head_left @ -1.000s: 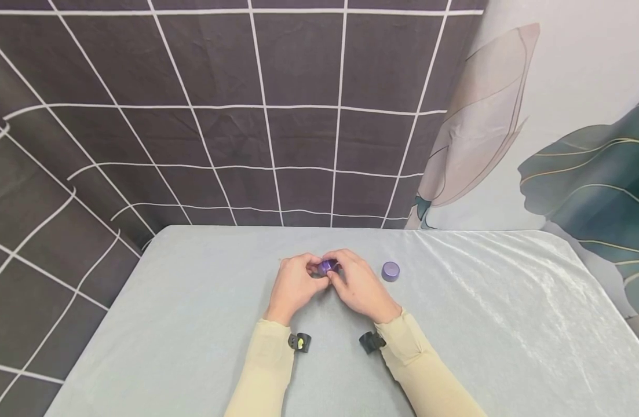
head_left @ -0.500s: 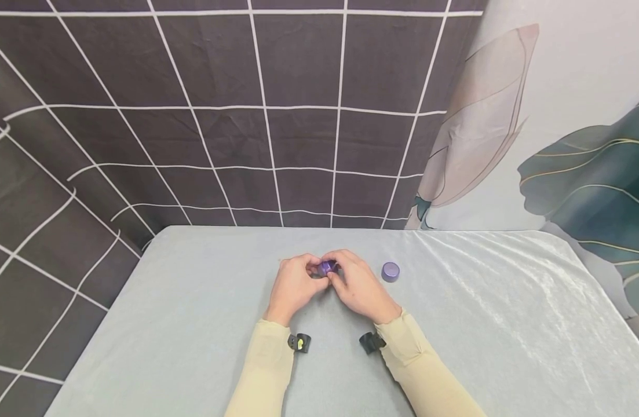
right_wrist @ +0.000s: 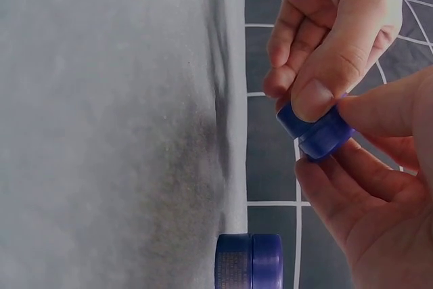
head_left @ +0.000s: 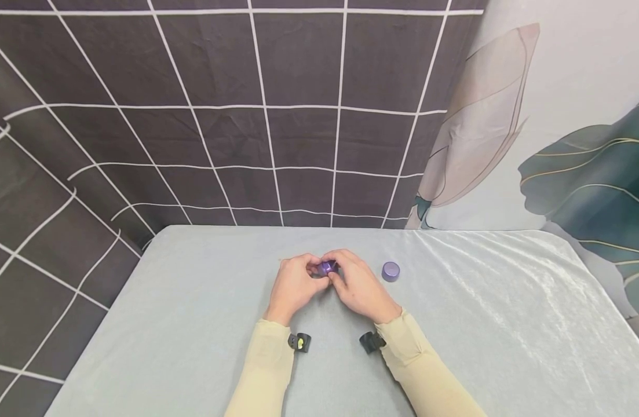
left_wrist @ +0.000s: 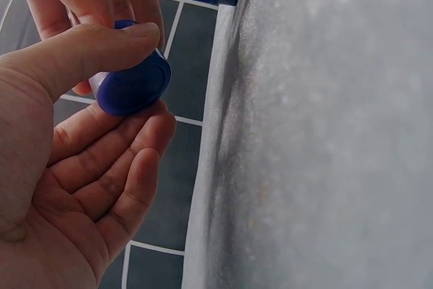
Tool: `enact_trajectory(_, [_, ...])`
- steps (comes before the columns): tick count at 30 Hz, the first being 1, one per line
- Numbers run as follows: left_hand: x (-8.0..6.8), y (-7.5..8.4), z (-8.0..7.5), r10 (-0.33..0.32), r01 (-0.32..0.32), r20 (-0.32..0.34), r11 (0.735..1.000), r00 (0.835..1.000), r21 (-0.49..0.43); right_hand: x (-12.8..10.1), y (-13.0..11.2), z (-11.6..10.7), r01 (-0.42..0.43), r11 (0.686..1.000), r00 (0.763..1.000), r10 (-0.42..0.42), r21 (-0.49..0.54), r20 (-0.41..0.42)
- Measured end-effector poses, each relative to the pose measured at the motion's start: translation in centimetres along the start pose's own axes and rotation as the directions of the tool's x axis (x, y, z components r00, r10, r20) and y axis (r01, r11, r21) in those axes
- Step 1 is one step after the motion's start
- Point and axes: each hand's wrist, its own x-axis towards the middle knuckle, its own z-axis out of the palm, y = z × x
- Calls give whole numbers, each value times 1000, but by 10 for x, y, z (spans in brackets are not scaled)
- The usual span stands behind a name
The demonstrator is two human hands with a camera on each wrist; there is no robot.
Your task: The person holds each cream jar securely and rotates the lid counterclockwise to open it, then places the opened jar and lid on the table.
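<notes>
A small purple-blue jar [head_left: 327, 267] is held between both hands above the table. My left hand [head_left: 294, 285] pinches one end of it, thumb on one side and fingers on the other. From the right, my right hand [head_left: 360, 286] grips the other end between thumb and fingers. The right wrist view shows the held jar [right_wrist: 328, 133] tilted, with a seam around it. Its flat round end [left_wrist: 139, 86] faces the left wrist camera. To the right of my right hand, a second purple jar [head_left: 390, 271] stands upright; a printed label [right_wrist: 235, 269] shows on its side.
A pale grey velvety cloth [head_left: 481, 347] covers the table, with creases at the right. Behind the table hangs a dark curtain with white grid lines [head_left: 303, 139]. A leaf-patterned curtain [head_left: 559, 145] hangs at the right. Each wrist bears a small black camera [head_left: 302, 343].
</notes>
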Motion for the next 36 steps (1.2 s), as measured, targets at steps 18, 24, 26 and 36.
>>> enact_trajectory(18, [1, 3, -1, 1, -1, -4, 1000, 1000, -4, 0, -3, -3, -27, 1000, 999, 27, -5, -42])
enact_trajectory(24, [1, 3, 0, 6, -6, -3, 1000, 1000, 0, 1, -3, -2, -99, 995, 994, 99, 11, -41])
enact_trajectory(26, [1, 3, 0, 8, -8, -2, 1000, 1000, 1, 0, -3, -2, -116, 993, 992, 117, 13, -54])
enact_trajectory(36, [0, 3, 0, 12, -12, -11, 1000, 1000, -9, -2, -7, 2, -213, 977, 971, 212, 9, -106])
